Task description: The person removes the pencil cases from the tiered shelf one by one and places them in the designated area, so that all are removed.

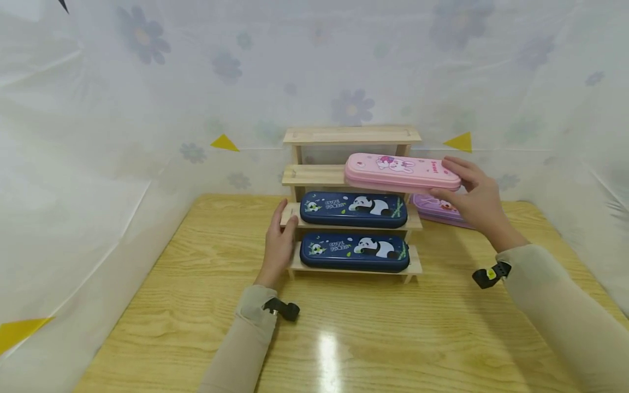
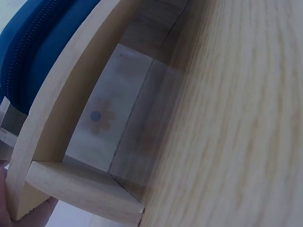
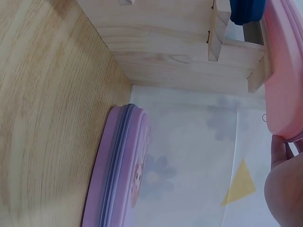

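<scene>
Matt wooden rack, glossy table

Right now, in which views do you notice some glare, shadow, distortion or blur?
Head view: bright glare on the table, a soft shadow beside the right sleeve; left wrist view: dim under the wooden rack, whose edge looks bowed, with soft table grain; right wrist view: dark shadow along the purple case.

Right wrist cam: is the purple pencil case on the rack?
No, the purple pencil case lies on the table, beside the stepped wooden rack.
</scene>
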{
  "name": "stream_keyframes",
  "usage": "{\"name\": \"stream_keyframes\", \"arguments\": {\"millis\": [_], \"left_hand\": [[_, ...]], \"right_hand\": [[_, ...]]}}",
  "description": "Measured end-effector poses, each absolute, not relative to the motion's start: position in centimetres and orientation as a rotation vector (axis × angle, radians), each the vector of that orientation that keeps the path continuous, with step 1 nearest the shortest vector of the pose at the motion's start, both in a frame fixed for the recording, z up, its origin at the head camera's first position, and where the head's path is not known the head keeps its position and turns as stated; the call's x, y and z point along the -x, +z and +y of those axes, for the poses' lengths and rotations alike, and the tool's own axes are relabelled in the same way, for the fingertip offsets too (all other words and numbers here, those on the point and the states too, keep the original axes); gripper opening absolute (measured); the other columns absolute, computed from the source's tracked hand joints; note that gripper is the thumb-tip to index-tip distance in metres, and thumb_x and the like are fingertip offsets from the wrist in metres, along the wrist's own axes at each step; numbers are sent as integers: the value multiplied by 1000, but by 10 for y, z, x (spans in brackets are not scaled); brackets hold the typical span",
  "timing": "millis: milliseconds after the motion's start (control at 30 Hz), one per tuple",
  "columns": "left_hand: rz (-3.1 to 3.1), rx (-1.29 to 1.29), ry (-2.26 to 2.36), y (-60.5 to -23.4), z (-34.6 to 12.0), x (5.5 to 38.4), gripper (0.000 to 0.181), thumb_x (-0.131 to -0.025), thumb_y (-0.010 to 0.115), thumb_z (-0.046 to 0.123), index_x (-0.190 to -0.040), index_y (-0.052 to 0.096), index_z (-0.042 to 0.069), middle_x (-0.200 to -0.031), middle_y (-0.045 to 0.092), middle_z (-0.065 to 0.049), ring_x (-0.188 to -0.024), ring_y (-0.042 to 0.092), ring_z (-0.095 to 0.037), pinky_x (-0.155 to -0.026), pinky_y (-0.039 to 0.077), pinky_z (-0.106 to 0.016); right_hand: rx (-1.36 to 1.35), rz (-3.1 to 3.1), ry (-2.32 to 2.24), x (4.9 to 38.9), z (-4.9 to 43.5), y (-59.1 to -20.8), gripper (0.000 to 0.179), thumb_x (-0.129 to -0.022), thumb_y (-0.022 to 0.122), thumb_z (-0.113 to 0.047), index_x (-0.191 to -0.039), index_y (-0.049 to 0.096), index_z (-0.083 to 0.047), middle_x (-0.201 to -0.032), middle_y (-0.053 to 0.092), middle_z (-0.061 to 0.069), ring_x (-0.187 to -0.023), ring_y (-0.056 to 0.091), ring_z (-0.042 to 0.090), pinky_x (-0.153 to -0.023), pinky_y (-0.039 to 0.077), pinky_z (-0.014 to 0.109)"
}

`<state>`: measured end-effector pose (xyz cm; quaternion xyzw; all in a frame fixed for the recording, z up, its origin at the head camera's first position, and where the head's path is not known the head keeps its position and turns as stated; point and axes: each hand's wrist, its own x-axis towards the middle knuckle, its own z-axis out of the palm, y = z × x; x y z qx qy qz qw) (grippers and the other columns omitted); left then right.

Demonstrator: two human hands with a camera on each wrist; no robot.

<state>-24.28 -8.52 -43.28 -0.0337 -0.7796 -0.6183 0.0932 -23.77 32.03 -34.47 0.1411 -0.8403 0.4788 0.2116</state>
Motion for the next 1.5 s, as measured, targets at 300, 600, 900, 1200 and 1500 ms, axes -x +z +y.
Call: {"name": "stream_keyframes", "arguments": {"millis": [300,600,900,1200,1500], "left_hand": [[-2318,106,-1829,-434,-86,244,56,-102,49,45,-154,34,31,-149,43,6,-107,53,-24,-98,40,-46],[-2310,124,-1855,-435,-88,245,56,-103,49,44,-155,33,31,-152,40,4,-129,44,-20,-109,33,-46],[-2330,112,-1858,-424,-87,238,55,-104,48,37,-156,32,26,-155,37,-1,-133,41,-23,-110,31,-48],[-2309,112,-1841,-437,-86,245,57,-101,49,47,-154,34,32,-150,42,5,-133,42,-19,-111,30,-46],[-2310,125,-1867,-435,-88,244,57,-101,49,48,-154,33,33,-151,41,5,-131,43,-20,-110,31,-47]], "right_hand": [[-341,-2314,1327,229,337,-347,66,-82,79,-1,-142,53,-6,-146,46,9,-130,45,11,-98,36,10],[-314,-2253,1387,219,356,-351,65,-80,77,8,-140,54,-3,-144,48,8,-127,48,10,-98,38,12],[-248,-2232,1336,205,372,-352,63,-80,78,6,-138,58,-9,-141,52,2,-124,51,7,-97,39,11],[-179,-2263,1309,188,395,-353,62,-83,75,7,-140,55,-4,-143,51,1,-123,50,2,-95,37,8],[-96,-2260,1286,174,410,-357,60,-83,75,4,-139,56,-6,-141,53,-3,-121,50,1,-92,37,6]]}}
